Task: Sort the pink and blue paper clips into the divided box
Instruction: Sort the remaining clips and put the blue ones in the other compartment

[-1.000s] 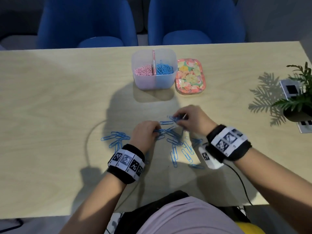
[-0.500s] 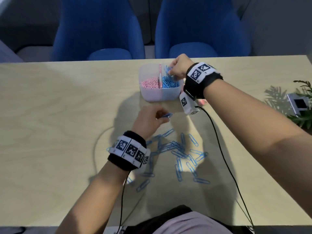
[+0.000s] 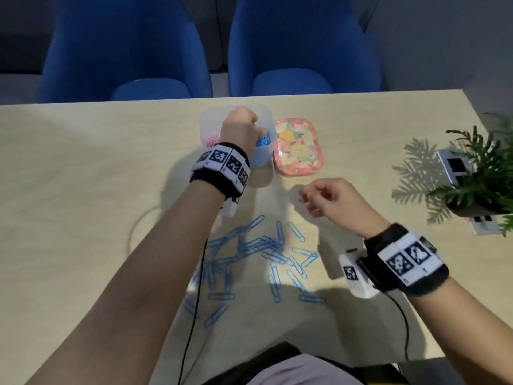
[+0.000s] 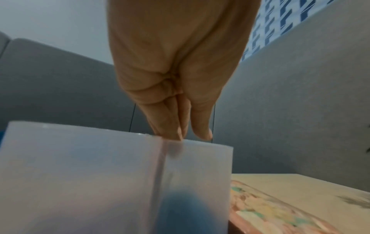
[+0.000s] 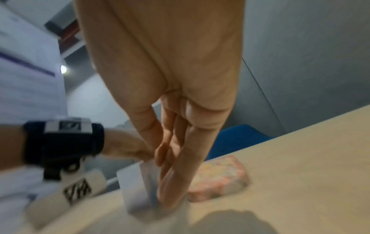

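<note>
Head view: you've swapped hands since half a second ago, your left hand (image 3: 240,129) is now over the divided box (image 3: 262,159) and your right hand (image 3: 330,201) is back near the loose blue clips (image 3: 266,251), fingers loosely curled and empty. Left wrist view: fingertips (image 4: 174,134) bunched, dipping into the box's blue side; can't tell whether they're holding a clip. Right wrist view: blurry, fingers (image 5: 180,158) fairly straight.

Dim, motion-blurred views; hard shadows fall across the table (image 3: 83,190).

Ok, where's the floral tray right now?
In the head view the floral tray sits on the table, just right of the divided box and beyond the loose blue clips.
</note>
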The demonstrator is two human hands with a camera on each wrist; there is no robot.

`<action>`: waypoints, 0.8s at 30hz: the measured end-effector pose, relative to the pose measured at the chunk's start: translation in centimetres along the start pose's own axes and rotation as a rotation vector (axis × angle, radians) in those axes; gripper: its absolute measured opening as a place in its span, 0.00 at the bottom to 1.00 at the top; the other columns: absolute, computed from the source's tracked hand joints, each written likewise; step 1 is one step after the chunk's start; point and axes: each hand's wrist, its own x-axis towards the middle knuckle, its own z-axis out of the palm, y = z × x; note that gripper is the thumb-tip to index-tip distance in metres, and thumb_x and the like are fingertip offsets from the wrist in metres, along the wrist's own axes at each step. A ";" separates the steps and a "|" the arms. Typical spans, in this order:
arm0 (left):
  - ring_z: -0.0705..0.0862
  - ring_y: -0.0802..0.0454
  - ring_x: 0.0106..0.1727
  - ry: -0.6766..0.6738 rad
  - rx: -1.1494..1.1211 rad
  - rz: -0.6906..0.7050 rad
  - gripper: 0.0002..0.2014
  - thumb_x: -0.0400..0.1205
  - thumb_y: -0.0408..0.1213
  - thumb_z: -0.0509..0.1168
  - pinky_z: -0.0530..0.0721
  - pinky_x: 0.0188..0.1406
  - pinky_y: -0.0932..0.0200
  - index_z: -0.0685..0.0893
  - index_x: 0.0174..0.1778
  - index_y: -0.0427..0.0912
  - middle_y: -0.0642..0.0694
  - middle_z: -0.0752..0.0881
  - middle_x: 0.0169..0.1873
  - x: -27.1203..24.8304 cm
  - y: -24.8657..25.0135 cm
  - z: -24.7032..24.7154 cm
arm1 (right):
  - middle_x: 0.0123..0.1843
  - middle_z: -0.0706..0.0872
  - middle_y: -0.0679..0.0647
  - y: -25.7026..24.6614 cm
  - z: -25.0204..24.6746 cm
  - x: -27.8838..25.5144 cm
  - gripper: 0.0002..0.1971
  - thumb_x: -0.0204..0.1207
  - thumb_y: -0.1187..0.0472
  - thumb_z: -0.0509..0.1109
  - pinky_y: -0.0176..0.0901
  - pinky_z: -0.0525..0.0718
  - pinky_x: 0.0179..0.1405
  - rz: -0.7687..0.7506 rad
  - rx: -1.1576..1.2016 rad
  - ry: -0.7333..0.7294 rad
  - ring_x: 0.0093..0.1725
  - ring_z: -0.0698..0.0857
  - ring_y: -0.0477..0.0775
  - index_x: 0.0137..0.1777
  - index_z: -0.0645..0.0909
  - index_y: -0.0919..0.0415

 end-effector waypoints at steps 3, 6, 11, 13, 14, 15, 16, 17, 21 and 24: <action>0.83 0.41 0.57 0.084 0.078 0.175 0.12 0.81 0.34 0.61 0.77 0.59 0.53 0.84 0.57 0.37 0.38 0.87 0.55 -2.6 0.2 -0.7 | 0.34 0.83 0.49 4.1 -0.5 -5.0 0.07 0.75 0.66 0.68 0.33 0.79 0.36 0.006 -0.308 -0.058 0.32 0.81 0.36 0.44 0.81 0.51; 0.85 0.40 0.49 0.035 0.091 0.292 0.10 0.82 0.35 0.60 0.82 0.53 0.47 0.85 0.51 0.38 0.39 0.89 0.47 -6.3 -1.4 0.1 | 0.48 0.80 0.48 6.4 0.4 -8.8 0.22 0.69 0.53 0.74 0.47 0.80 0.49 0.067 -0.613 -0.241 0.48 0.82 0.48 0.62 0.73 0.51; 0.79 0.36 0.57 -0.268 0.264 0.352 0.14 0.79 0.41 0.63 0.70 0.59 0.48 0.84 0.54 0.37 0.36 0.84 0.55 -12.3 -5.7 4.1 | 0.72 0.65 0.50 8.8 3.4 -10.7 0.54 0.59 0.42 0.78 0.45 0.75 0.64 0.132 -0.666 -0.228 0.72 0.72 0.53 0.80 0.50 0.49; 0.78 0.36 0.55 -0.307 0.305 0.342 0.17 0.78 0.47 0.61 0.72 0.58 0.47 0.83 0.54 0.38 0.36 0.82 0.54 -14.0 -6.7 5.4 | 0.71 0.68 0.51 9.1 4.1 -10.0 0.52 0.60 0.42 0.78 0.49 0.79 0.61 0.104 -0.617 -0.121 0.70 0.75 0.55 0.80 0.53 0.50; 0.78 0.37 0.54 -0.319 0.308 0.340 0.20 0.76 0.50 0.57 0.73 0.57 0.47 0.83 0.53 0.39 0.37 0.81 0.53 -14.7 -7.0 5.9 | 0.70 0.70 0.52 9.1 4.3 -9.4 0.50 0.60 0.43 0.78 0.51 0.80 0.60 0.090 -0.599 -0.082 0.69 0.76 0.56 0.79 0.56 0.51; 0.78 0.38 0.53 -0.334 0.297 0.342 0.23 0.73 0.53 0.52 0.74 0.56 0.47 0.83 0.52 0.40 0.38 0.81 0.53 -15.5 -7.1 6.5 | 0.69 0.71 0.52 9.0 4.5 -8.8 0.49 0.61 0.44 0.78 0.52 0.80 0.59 0.078 -0.588 -0.057 0.67 0.77 0.58 0.79 0.58 0.52; 0.78 0.38 0.52 -0.352 0.279 0.354 0.25 0.71 0.53 0.50 0.75 0.55 0.47 0.83 0.51 0.41 0.39 0.81 0.52 -16.2 -7.1 6.9 | 0.68 0.72 0.53 8.8 4.8 -8.3 0.47 0.61 0.43 0.78 0.52 0.80 0.57 0.065 -0.582 -0.039 0.66 0.78 0.58 0.78 0.60 0.53; 0.78 0.39 0.51 -0.370 0.263 0.379 0.25 0.71 0.53 0.50 0.77 0.54 0.46 0.83 0.51 0.41 0.40 0.81 0.51 -16.8 -6.9 7.3 | 0.68 0.73 0.53 8.6 4.9 -7.8 0.45 0.62 0.43 0.77 0.52 0.80 0.56 0.049 -0.586 -0.030 0.66 0.79 0.59 0.78 0.61 0.53; 0.79 0.42 0.54 -0.393 0.229 0.492 0.28 0.71 0.59 0.59 0.78 0.57 0.46 0.80 0.61 0.45 0.43 0.82 0.55 -18.3 -7.3 7.3 | 0.64 0.76 0.54 8.0 4.2 -7.0 0.41 0.63 0.40 0.75 0.52 0.80 0.54 -0.035 -0.721 0.030 0.62 0.79 0.61 0.75 0.66 0.54; 0.74 0.45 0.63 -0.361 0.282 0.459 0.53 0.56 0.74 0.59 0.73 0.68 0.50 0.68 0.74 0.45 0.45 0.76 0.64 -19.0 -8.9 5.9 | 0.60 0.76 0.57 8.2 3.0 -6.6 0.47 0.55 0.36 0.78 0.52 0.78 0.55 -0.014 -0.761 0.064 0.59 0.76 0.62 0.72 0.69 0.58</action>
